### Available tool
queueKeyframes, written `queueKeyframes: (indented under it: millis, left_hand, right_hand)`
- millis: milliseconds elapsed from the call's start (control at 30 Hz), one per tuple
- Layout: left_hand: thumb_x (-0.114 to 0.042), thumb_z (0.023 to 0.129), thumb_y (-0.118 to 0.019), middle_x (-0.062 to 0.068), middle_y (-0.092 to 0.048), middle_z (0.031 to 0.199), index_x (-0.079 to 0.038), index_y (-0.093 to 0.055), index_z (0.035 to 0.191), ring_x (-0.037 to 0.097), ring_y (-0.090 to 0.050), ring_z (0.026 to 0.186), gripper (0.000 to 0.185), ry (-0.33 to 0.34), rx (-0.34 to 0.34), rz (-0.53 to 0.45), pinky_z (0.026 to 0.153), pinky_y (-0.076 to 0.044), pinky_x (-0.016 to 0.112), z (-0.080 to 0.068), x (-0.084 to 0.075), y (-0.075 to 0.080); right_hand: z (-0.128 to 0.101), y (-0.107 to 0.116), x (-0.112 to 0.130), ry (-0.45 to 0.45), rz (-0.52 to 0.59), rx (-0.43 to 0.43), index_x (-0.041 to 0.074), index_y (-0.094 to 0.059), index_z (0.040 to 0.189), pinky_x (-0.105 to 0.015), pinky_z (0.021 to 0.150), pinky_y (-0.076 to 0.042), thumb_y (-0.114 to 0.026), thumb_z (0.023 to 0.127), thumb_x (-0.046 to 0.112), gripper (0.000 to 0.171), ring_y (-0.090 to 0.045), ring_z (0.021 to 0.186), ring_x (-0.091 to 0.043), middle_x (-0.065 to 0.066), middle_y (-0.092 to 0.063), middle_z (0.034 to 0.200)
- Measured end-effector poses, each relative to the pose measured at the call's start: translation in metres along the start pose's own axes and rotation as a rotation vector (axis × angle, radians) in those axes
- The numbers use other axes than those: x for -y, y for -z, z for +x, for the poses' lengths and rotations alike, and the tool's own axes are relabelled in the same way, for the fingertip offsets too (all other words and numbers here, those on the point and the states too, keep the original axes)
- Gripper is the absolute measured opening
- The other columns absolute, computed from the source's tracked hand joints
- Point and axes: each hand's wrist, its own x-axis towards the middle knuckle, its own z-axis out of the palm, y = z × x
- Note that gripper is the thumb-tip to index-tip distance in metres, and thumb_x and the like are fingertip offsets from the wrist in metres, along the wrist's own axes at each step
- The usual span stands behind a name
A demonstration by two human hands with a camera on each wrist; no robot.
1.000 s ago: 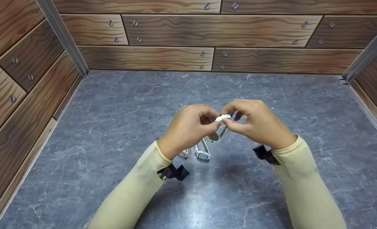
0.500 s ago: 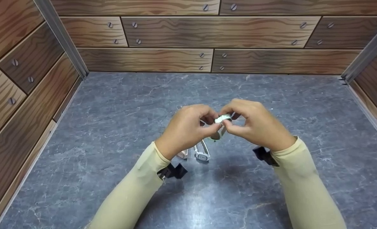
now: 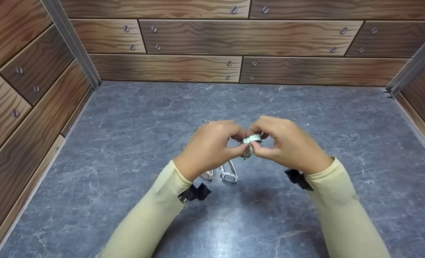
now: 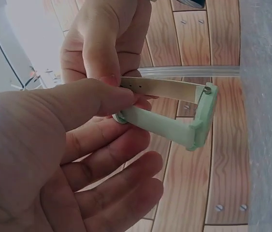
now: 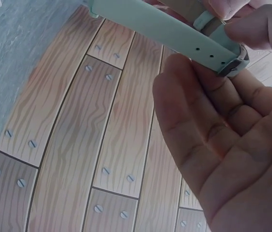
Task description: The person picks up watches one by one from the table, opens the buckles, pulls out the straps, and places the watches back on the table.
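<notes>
A mint-green wristwatch (image 3: 254, 138) is held up between both hands above the table. My left hand (image 3: 214, 143) pinches its strap between thumb and fingers, and my right hand (image 3: 286, 145) pinches it near the buckle (image 5: 233, 66). In the left wrist view the strap makes a loop, with the watch case (image 4: 206, 116) at the end away from the fingers. Punched holes show along the strap (image 5: 160, 31) in the right wrist view. The fingers partly hide where the two strap ends meet.
A white wristwatch (image 3: 229, 177) lies on the grey marbled table (image 3: 155, 118) below the hands. Just left of it is a pinkish wristwatch (image 3: 207, 175), partly covered by the left wrist. Wood-patterned walls (image 3: 194, 68) enclose the back and sides.
Both hands have come slightly lower in the head view. The strap has shifted between the fingers, and less of the watch shows hanging below them. The two watches on the table have stayed put.
</notes>
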Motion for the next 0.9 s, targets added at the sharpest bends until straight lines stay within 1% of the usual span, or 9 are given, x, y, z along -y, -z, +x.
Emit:
queueKeyframes:
  millis: [200, 300, 367, 500, 667, 900]
  left_hand:
    - [-0.031, 0.096, -0.073, -0.006, -0.074, 0.097, -0.017, -0.077, 0.098, 0.01, -0.069, 0.091, 0.015, 0.025, 0.049, 0.029, 0.081, -0.056, 0.028, 0.0005, -0.0004, -0.0015]
    - [-0.032, 0.097, -0.072, -0.008, -0.074, 0.098, -0.019, -0.076, 0.096, 0.009, -0.068, 0.092, 0.014, 0.036, 0.08, 0.022, 0.08, -0.056, 0.028, 0.001, -0.0016, -0.0016]
    - [-0.033, 0.097, -0.072, -0.008, -0.074, 0.098, -0.02, -0.075, 0.095, 0.008, -0.068, 0.091, 0.014, 0.047, 0.093, 0.014, 0.079, -0.056, 0.028, 0.0015, -0.0016, -0.0016]
    - [-0.032, 0.097, -0.075, -0.009, -0.074, 0.096, -0.019, -0.075, 0.093, 0.008, -0.068, 0.089, 0.013, 0.061, 0.095, -0.012, 0.077, -0.055, 0.028, 0.0016, -0.0001, -0.002]
    - [-0.029, 0.095, -0.076, -0.012, -0.074, 0.092, -0.019, -0.076, 0.09, 0.006, -0.068, 0.085, 0.011, 0.066, 0.103, -0.037, 0.075, -0.054, 0.026, 0.0007, 0.0029, -0.0038]
    - [-0.034, 0.091, -0.08, -0.01, -0.075, 0.092, -0.019, -0.076, 0.091, 0.005, -0.066, 0.081, 0.015, 0.083, 0.111, -0.003, 0.07, -0.053, 0.027, 0.0021, 0.0046, -0.0045]
  right_hand:
    - [-0.0008, -0.0033, -0.001, -0.04, -0.029, 0.021, 0.014, -0.071, 0.098, -0.028, 0.075, -0.059, -0.071, 0.089, 0.003, 0.014, -0.065, 0.085, -0.004, 0.007, -0.068, 0.092]
    - [-0.0009, -0.0048, -0.0018, -0.047, -0.047, 0.014, 0.015, -0.07, 0.095, -0.028, 0.073, -0.059, -0.072, 0.087, 0.005, 0.013, -0.065, 0.084, -0.004, 0.008, -0.067, 0.09]
    - [-0.0006, -0.0056, -0.0024, -0.052, -0.039, 0.01, 0.014, -0.069, 0.094, -0.027, 0.072, -0.059, -0.073, 0.086, 0.005, 0.013, -0.065, 0.083, -0.004, 0.008, -0.067, 0.089]
    - [-0.0009, -0.007, -0.0034, -0.062, -0.006, 0.014, 0.013, -0.067, 0.093, -0.026, 0.071, -0.058, -0.072, 0.084, 0.003, 0.015, -0.064, 0.081, -0.003, 0.008, -0.066, 0.088]
    - [-0.0011, -0.0092, -0.0046, -0.067, 0.016, 0.041, 0.014, -0.067, 0.094, -0.025, 0.071, -0.058, -0.071, 0.084, 0.004, 0.015, -0.063, 0.08, -0.003, 0.008, -0.067, 0.09]
    - [-0.0001, -0.004, -0.0054, -0.09, 0.038, 0.032, 0.015, -0.067, 0.093, -0.027, 0.072, -0.058, -0.068, 0.085, 0.002, 0.016, -0.063, 0.08, -0.003, 0.009, -0.066, 0.088]
